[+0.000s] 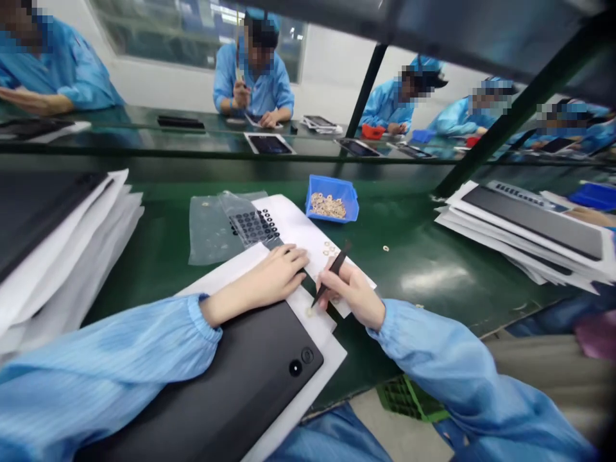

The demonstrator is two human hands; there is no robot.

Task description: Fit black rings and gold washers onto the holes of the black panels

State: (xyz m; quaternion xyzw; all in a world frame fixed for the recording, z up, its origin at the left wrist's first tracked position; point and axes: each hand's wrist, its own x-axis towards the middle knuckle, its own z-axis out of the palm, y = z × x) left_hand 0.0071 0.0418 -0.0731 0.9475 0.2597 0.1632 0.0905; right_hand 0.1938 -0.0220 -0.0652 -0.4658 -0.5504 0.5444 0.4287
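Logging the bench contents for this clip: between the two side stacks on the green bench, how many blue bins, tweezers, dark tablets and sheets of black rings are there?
Blue bin: 1
Black tweezers, held in the right hand: 1
Dark tablet: 1
Sheet of black rings: 1
Total: 4

Your left sleeve (120,372) and right sleeve (462,378) are long, light blue and finely striped. Each ends in a gathered elastic cuff (205,316). Your left hand (276,273) and right hand (353,295) are bare. Matching blue fabric covers your lap (332,439).
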